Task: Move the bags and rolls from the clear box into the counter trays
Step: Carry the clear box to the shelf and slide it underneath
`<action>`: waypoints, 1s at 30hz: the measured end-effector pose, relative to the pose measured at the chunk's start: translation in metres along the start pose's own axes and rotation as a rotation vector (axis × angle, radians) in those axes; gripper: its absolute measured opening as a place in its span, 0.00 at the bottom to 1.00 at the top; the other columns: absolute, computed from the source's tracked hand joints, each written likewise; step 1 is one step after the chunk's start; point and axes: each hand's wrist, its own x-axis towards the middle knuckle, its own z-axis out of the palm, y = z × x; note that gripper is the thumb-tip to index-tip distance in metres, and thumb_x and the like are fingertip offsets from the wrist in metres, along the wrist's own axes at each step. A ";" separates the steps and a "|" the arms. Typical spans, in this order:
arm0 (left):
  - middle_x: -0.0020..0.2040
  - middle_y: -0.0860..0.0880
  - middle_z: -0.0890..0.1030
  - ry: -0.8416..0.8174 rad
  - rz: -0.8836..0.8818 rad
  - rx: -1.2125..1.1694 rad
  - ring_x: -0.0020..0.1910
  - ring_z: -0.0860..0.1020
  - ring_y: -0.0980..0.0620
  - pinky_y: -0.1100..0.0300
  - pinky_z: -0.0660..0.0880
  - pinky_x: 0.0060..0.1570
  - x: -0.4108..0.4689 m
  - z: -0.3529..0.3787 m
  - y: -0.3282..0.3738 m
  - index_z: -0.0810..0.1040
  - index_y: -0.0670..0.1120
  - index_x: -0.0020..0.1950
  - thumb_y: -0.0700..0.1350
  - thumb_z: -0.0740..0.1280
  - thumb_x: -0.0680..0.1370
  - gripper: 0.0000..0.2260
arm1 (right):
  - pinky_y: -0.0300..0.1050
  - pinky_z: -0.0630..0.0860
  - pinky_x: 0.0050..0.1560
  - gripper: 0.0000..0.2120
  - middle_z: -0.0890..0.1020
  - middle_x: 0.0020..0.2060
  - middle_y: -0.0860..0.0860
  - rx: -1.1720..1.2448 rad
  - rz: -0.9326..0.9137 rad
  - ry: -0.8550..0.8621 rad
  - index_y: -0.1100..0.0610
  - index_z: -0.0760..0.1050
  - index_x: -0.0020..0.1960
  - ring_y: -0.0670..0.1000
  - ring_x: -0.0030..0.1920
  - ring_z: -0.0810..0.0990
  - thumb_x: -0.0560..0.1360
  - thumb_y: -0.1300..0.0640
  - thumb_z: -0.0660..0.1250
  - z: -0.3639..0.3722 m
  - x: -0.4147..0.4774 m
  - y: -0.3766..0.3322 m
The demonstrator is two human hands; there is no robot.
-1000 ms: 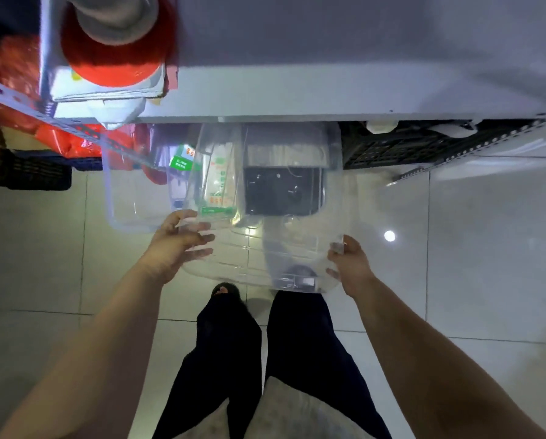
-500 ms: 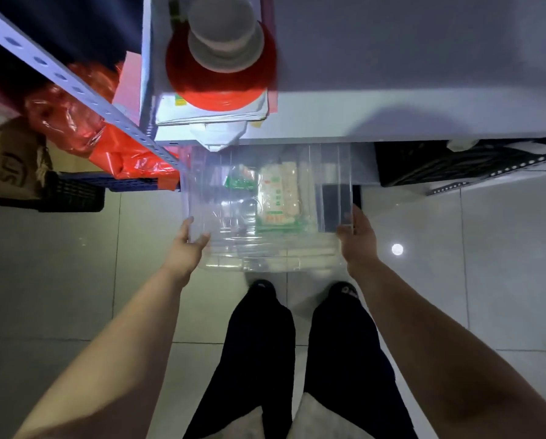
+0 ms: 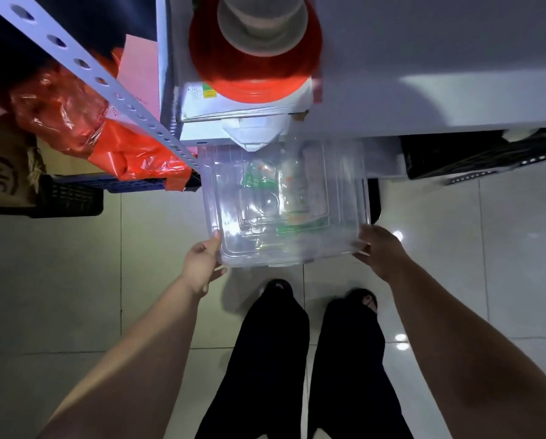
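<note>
Head view, looking down past both forearms onto a tiled floor.

At the left edge, mid-height: a cardboard box, with a black crate just in front of it. Above those, crumpled red plastic bags, crossed by a perforated grey shelf rail slanting from the upper left corner toward the centre.

Lower centre-left: left hand clamped on the near left corner of the clear box, thumb up along the side wall, fingers tucked beneath the base.

Top centre: a red roll with a grey core, resting on a white labelled pack at the left end of the counter.

Directly below, in the middle of the frame: the clear box, held between the two hands. Far end meeting the counter's edge in the frame, near end toward the feet. Visible through its wall: printed packets in green and orange, lying toward the right half, count and kind too blurred to tell.

Right of centre: right hand gripping the near right corner of the box, fingers curled round the edge.

Upper right: white counter, with a dark crate showing under its edge.

Bottom centre: two legs in dark trousers, feet just below the box.
</note>
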 end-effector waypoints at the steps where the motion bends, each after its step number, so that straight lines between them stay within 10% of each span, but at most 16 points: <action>1: 0.42 0.49 0.80 -0.003 -0.006 -0.014 0.41 0.79 0.49 0.54 0.79 0.48 0.001 -0.001 -0.003 0.74 0.48 0.46 0.60 0.66 0.75 0.16 | 0.44 0.78 0.45 0.03 0.77 0.41 0.55 0.010 -0.006 -0.013 0.59 0.74 0.49 0.49 0.40 0.81 0.79 0.60 0.62 -0.003 -0.002 0.006; 10: 0.42 0.52 0.82 -0.014 -0.008 -0.102 0.40 0.80 0.51 0.54 0.78 0.48 0.016 0.007 0.020 0.75 0.53 0.45 0.59 0.66 0.76 0.10 | 0.54 0.75 0.58 0.04 0.77 0.44 0.58 0.335 0.023 -0.102 0.61 0.73 0.51 0.59 0.53 0.76 0.78 0.61 0.64 -0.003 0.011 0.005; 21: 0.36 0.55 0.83 0.027 -0.052 -0.204 0.39 0.80 0.56 0.56 0.77 0.39 0.041 0.014 0.084 0.78 0.51 0.44 0.62 0.70 0.71 0.15 | 0.56 0.81 0.47 0.12 0.81 0.43 0.58 0.072 0.093 -0.068 0.61 0.74 0.45 0.56 0.43 0.82 0.76 0.52 0.67 0.030 0.034 -0.035; 25: 0.46 0.52 0.82 0.068 -0.026 -0.261 0.47 0.79 0.50 0.54 0.77 0.43 0.024 0.029 0.079 0.77 0.50 0.50 0.59 0.65 0.76 0.13 | 0.47 0.75 0.45 0.18 0.80 0.44 0.54 -0.388 -0.107 0.187 0.57 0.74 0.51 0.53 0.42 0.77 0.73 0.43 0.68 0.031 0.027 -0.030; 30: 0.67 0.41 0.69 0.426 0.395 0.455 0.64 0.69 0.39 0.49 0.68 0.64 -0.037 0.067 0.056 0.66 0.48 0.71 0.46 0.67 0.73 0.26 | 0.41 0.72 0.48 0.17 0.80 0.50 0.48 -0.541 -0.539 0.290 0.52 0.74 0.60 0.48 0.48 0.77 0.72 0.52 0.71 0.024 -0.018 -0.034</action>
